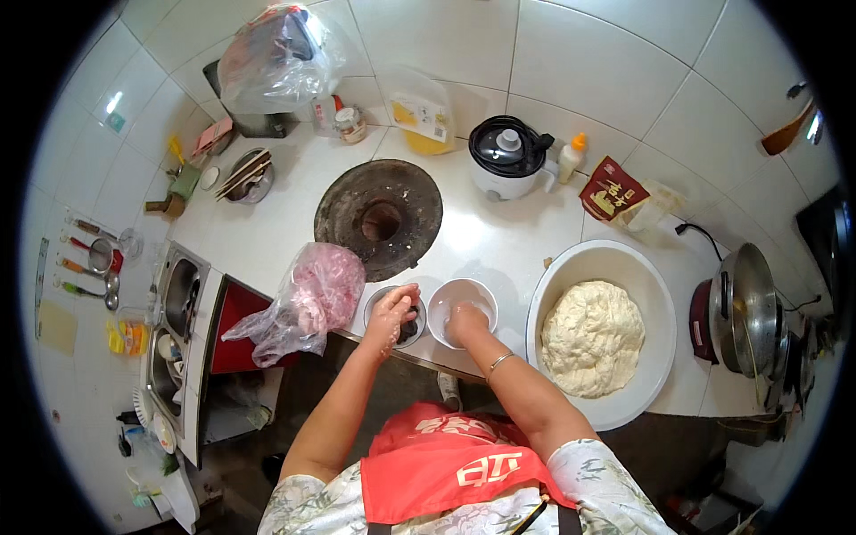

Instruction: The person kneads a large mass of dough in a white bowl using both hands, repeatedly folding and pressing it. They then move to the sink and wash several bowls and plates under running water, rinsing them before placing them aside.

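Note:
My left hand [390,314] is over a small bowl [369,308] that holds something dark. Its fingers are stretched out, and whitish bits cling to the wrist. Beside it, my right hand [466,323] reaches down into a white bowl [463,284]; its fingers are hidden inside, so what they hold cannot be made out. A clear plastic bag of pink minced meat [328,283] lies just left of the small bowl. To the right stands a large white basin [657,357] with a big lump of pale dough [592,339] in it.
Behind the bowls lies a dark round slab [339,211] with a central hole. A white electric cooker [506,183], a squeeze bottle [572,157] and a red packet [613,189] stand by the tiled wall. A metal pan [747,312] is far right; a sink [182,292] is left.

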Motion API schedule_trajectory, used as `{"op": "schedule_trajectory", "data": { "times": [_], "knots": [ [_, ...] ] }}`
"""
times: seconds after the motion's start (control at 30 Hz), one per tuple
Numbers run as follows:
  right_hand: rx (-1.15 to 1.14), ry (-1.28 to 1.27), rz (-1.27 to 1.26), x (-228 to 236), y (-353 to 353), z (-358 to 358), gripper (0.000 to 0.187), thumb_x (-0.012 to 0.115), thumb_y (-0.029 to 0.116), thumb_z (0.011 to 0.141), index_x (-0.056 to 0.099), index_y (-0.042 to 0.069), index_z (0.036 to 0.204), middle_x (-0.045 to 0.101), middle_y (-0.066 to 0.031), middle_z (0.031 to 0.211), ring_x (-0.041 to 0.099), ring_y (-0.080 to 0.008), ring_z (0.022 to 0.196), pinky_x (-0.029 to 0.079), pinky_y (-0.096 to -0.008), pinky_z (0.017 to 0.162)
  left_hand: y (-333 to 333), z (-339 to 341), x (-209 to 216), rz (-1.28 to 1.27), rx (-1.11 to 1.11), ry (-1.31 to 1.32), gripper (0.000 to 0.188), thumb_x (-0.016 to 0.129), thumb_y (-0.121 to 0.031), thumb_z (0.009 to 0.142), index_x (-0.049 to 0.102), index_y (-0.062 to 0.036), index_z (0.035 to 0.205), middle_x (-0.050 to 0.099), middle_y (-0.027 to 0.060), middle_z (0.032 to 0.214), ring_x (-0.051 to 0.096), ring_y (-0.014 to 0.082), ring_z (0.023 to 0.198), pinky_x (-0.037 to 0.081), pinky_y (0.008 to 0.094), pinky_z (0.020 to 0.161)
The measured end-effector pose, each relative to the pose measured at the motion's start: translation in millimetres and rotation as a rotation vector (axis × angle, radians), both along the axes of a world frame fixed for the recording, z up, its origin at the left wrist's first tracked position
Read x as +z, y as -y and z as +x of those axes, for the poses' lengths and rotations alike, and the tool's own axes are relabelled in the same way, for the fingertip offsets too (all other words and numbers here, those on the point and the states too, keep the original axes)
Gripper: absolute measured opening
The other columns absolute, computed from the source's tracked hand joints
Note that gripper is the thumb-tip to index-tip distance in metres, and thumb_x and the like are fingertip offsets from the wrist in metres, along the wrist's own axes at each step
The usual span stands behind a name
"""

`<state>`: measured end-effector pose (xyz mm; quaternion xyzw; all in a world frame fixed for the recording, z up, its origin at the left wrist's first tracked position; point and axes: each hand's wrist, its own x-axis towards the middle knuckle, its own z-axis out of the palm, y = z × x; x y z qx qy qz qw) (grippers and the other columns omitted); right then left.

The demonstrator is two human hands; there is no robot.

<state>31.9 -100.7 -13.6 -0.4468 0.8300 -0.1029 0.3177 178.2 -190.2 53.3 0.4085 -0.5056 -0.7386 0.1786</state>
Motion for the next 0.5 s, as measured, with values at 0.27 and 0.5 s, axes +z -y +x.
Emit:
{"op": "schedule_trajectory", "data": {
  "times": [0.27,0.5],
  "knots": [
    [0.204,-0.207,-0.158,15,-13,8,0.020,0.055,0.010,0.075,0.063,0.007,0.093,0.060,-0.0153,0.099,0.060,-0.0310,0.091,0.050,-0.0409,0.073,1,-8,-5,0.051,-0.005,0.013,0.031,0.045,-0.020,0.094,0.051,-0.0045,0.120,0.055,0.0078,0.116,0.053,0.0175,0.105,0.043,0.0305,0.084],
    [0.130,0.002,-0.415,10,-31,-12,0.016,0.054,0.010,0.079,0.064,0.004,0.089,0.060,-0.0178,0.087,0.059,-0.0346,0.081,0.048,-0.0409,0.071,-5,-14,-8,-0.006,0.022,0.019,0.032,0.049,-0.023,0.092,0.051,-0.0048,0.119,0.057,0.0081,0.112,0.054,0.0187,0.102,0.044,0.0332,0.084]
  ]
}}
